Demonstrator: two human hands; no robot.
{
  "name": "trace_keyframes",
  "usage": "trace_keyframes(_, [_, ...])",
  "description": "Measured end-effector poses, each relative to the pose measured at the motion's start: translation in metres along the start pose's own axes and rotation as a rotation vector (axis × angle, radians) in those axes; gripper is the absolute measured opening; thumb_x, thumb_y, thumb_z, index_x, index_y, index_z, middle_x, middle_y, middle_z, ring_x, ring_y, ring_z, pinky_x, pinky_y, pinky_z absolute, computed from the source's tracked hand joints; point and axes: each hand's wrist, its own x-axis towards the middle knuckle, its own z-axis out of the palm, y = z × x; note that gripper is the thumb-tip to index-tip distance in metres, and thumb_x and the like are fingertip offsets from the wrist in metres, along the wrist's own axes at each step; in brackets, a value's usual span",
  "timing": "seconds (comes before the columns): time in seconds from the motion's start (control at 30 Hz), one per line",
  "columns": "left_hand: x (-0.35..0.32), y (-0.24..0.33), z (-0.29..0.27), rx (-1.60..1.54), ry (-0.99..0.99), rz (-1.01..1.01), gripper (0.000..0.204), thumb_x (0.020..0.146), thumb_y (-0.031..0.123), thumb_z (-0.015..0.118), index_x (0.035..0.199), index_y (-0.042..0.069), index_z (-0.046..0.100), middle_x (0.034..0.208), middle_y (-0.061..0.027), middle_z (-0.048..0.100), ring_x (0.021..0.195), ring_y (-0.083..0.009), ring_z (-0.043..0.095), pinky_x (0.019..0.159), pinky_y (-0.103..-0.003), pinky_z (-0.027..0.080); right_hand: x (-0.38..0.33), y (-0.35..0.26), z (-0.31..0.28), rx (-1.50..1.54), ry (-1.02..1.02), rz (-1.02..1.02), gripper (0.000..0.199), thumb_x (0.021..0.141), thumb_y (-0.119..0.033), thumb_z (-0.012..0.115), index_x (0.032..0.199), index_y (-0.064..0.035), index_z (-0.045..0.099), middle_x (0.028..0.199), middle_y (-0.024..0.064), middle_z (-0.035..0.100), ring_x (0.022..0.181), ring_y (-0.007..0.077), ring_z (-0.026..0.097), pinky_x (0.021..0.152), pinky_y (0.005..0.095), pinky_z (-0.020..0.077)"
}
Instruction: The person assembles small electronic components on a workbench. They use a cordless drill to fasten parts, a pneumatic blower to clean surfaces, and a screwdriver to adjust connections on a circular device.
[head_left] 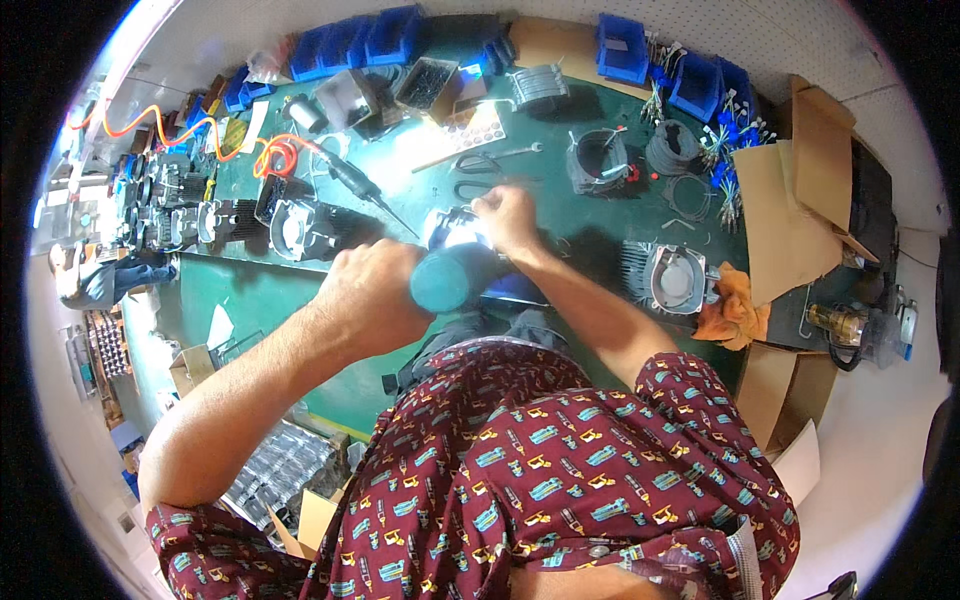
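Close to my body, my left hand (375, 298) is closed in a fist around a mallet, whose round teal head (441, 281) faces up toward me. The mallet's handle is hidden by the fist. Just beyond it, a shiny metal part (456, 226) glares in strong light at the bench's near edge. My right hand (509, 217) reaches to the right side of that part, its fingers curled and pinched together. What they grip is too small or hidden to make out. A dark power screwdriver (352, 182) with a long thin bit points toward the metal part from the left.
An orange coiled hose (215, 132) runs in from the left. Finned motor housings (300, 232) line the left bench; another housing (675, 278) sits right beside an orange rag (735, 308). A wrench (515, 153), blue bins (623, 48) and cardboard (790, 215) lie around the green bench.
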Motion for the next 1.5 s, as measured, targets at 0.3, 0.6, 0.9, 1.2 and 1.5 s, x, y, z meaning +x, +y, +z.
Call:
trace_keyframes(0.3, [-0.034,-0.018,0.014,-0.272,0.037,0.033,0.03,0.082,0.019,0.075,0.109,0.008,0.067,0.09,-0.0137,0.071,0.082,-0.0265,0.069,0.078,-0.037,0.054,0.0,0.01,-0.005,-0.014,-0.014,-0.148,0.022,0.079,-0.021,0.074,0.076,0.001,0.071,0.078,0.0201,0.07,0.074,0.0353,0.068,0.069,0.042,0.0518])
trace_keyframes(0.6, [-0.077,-0.082,0.071,-0.826,0.304,0.011,0.034,0.087,0.017,0.077,0.117,0.004,0.066,0.094,-0.0016,0.068,0.083,-0.0121,0.059,0.076,-0.031,0.051,0.002,-0.022,-0.079,0.572,-0.006,0.32,0.022,0.091,0.011,0.046,0.105,0.0069,0.061,0.102,0.0148,0.069,0.093,0.021,0.07,0.083,0.0305,0.0581])
trace_keyframes(0.9, [-0.082,-0.118,0.128,-1.142,0.366,-0.019,0.034,0.087,0.015,0.077,0.117,0.007,0.066,0.103,-0.0031,0.067,0.091,-0.0151,0.061,0.08,-0.033,0.052,-0.044,-0.063,-0.065,0.777,-0.267,0.435,0.019,0.096,-0.018,0.068,0.101,-0.001,0.062,0.092,0.011,0.071,0.073,0.0161,0.07,0.064,0.0281,0.0594])
trace_keyframes(1.2, [-0.088,-0.125,0.134,-1.256,0.354,-0.045,0.033,0.087,0.016,0.077,0.117,0.007,0.066,0.104,-0.003,0.069,0.096,-0.0151,0.063,0.084,-0.033,0.052,-0.048,-0.06,-0.056,0.92,-0.346,0.481,0.019,0.095,-0.002,0.062,0.112,0.0064,0.065,0.104,0.0165,0.07,0.095,0.0254,0.072,0.083,0.0356,0.0619])
trace_keyframes(1.5, [-0.092,-0.122,0.141,-1.282,0.353,-0.054,0.033,0.087,0.017,0.078,0.116,0.007,0.067,0.104,-0.0026,0.069,0.095,-0.015,0.063,0.083,-0.033,0.052,-0.049,-0.064,-0.054,0.989,-0.432,0.503,0.018,0.095,0.0,0.06,0.111,0.0073,0.065,0.104,0.0168,0.071,0.093,0.0246,0.072,0.082,0.0354,0.0626])
